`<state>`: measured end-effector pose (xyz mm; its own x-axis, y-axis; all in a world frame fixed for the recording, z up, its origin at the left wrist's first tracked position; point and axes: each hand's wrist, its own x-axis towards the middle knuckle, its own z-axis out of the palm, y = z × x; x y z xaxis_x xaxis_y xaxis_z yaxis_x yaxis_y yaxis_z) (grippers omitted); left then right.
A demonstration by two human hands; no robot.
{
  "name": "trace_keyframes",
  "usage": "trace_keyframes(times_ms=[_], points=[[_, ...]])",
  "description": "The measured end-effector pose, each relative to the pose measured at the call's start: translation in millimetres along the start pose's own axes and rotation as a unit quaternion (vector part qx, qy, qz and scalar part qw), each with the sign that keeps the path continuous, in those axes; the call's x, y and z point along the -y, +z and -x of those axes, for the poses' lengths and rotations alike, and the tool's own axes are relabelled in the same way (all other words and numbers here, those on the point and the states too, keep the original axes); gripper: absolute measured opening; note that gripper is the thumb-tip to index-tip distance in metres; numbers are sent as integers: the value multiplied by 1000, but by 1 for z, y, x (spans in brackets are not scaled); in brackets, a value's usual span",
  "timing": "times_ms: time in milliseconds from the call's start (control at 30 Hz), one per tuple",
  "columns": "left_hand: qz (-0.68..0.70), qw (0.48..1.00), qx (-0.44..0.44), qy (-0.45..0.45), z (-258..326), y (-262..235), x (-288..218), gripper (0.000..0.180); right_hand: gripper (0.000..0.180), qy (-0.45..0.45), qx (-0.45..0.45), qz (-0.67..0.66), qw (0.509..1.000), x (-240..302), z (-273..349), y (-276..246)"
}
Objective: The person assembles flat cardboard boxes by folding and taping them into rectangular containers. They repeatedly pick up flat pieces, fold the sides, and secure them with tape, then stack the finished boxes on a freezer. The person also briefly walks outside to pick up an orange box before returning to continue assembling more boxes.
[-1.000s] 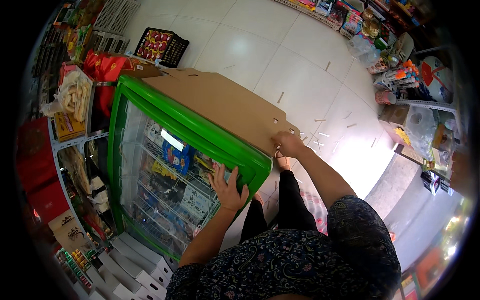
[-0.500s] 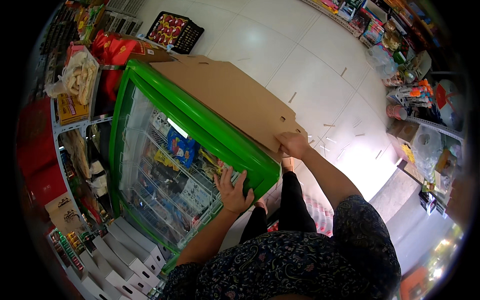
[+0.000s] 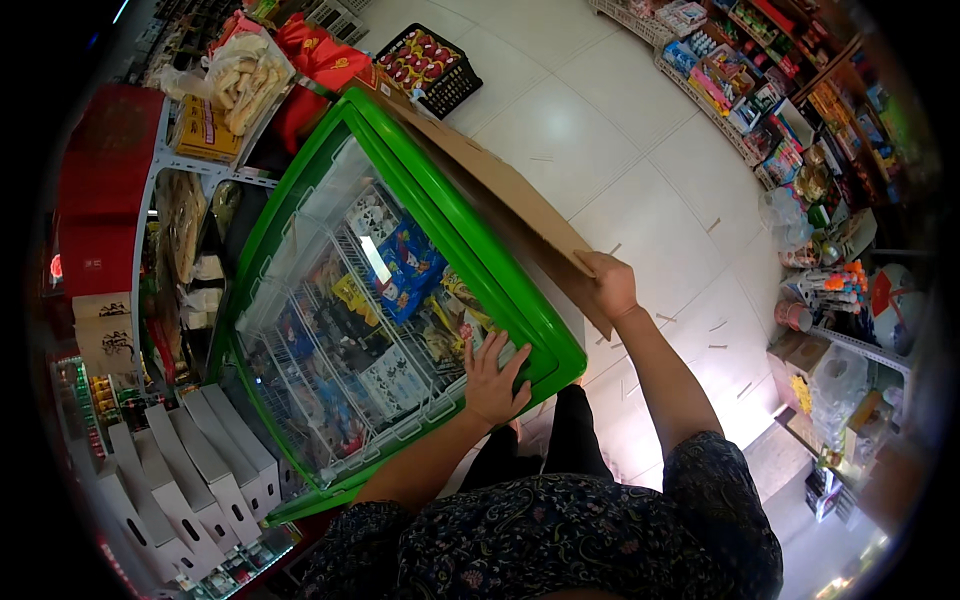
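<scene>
A chest freezer with a bright green rim (image 3: 555, 350) stands at my left; through its glass top show wire baskets and colourful packets, among them a blue packet (image 3: 408, 270). My left hand (image 3: 495, 382) lies on the glass near the freezer's near right corner, fingers spread, holding nothing. My right hand (image 3: 608, 284) grips the edge of a large brown cardboard sheet (image 3: 520, 205). The sheet runs along the freezer's right side, tilted, with its near end held apart from the green rim and its far end close to it. Part of its lower area is hidden.
A black crate of red fruit (image 3: 455, 85) stands on the tiled floor beyond the freezer. Shelves with a bag of pale dried food (image 3: 243, 85) are at far left. White boxes (image 3: 185, 480) line up at near left. Stocked shelves (image 3: 745, 120) run along the right.
My right hand has drawn the cardboard's near end outward from the freezer, so the sheet now stands steeper with a gap behind it. The left hand stays on the freezer. The view has shifted.
</scene>
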<state>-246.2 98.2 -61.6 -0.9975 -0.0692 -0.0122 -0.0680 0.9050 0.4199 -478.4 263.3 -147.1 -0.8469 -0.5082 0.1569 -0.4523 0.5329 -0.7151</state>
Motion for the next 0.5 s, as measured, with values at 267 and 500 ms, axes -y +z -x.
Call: trace_keyframes(times_ms=[267, 500], points=[[17, 1000, -2, 13, 6, -3, 3, 59, 16, 7, -150, -58, 987, 114, -41, -171], [78, 996, -39, 1, 10, -4, 4, 57, 16, -72, -234, -6, 970, 249, 24, -264]])
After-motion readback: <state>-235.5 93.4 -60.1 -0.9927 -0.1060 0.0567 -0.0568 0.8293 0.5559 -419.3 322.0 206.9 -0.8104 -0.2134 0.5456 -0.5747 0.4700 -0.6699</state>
